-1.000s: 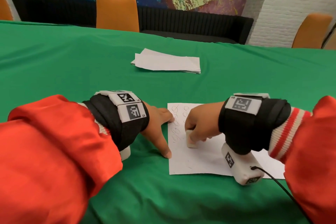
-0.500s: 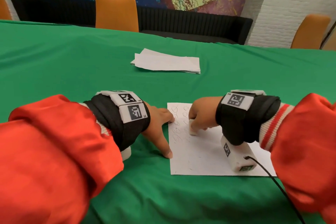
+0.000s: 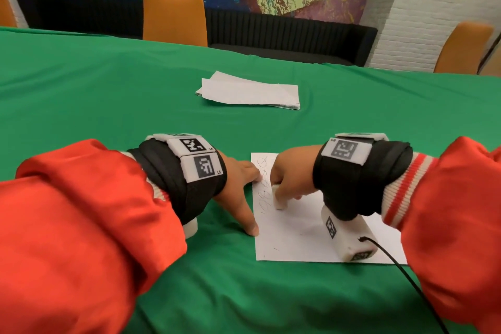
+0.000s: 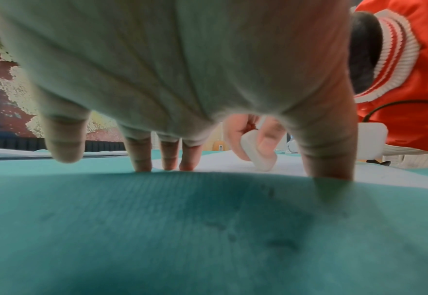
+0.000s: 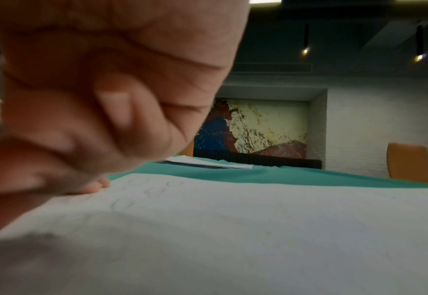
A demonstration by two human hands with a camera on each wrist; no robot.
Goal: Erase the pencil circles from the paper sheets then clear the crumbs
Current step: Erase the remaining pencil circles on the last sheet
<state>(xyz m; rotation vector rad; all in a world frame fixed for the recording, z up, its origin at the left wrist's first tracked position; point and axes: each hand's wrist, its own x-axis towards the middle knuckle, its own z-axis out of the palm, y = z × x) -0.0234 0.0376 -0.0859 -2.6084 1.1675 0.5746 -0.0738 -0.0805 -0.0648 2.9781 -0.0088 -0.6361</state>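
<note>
A white paper sheet (image 3: pixel 298 236) lies on the green tablecloth in front of me, with pencil circles (image 3: pixel 264 190) in a column along its left edge. My right hand (image 3: pixel 291 176) grips a white eraser (image 3: pixel 280 199) and presses its tip on the sheet beside the circles; the left wrist view shows the eraser (image 4: pixel 258 153) tilted, pinched between finger and thumb. My left hand (image 3: pixel 241 192) is spread flat, fingertips (image 4: pixel 166 159) and thumb pressing down the sheet's left edge. In the right wrist view the sheet (image 5: pixel 258 229) fills the foreground with faint circles (image 5: pixel 142 197).
A stack of white sheets (image 3: pixel 249 92) lies farther back at the table's middle. Orange chairs (image 3: pixel 174 17) and a black bench stand beyond the far edge. A black cable (image 3: pixel 406 276) runs from my right wrist camera toward the near right.
My right hand slid the eraser up the sheet and back down along the column of circles. The left hand stayed pressed on the sheet's edge.
</note>
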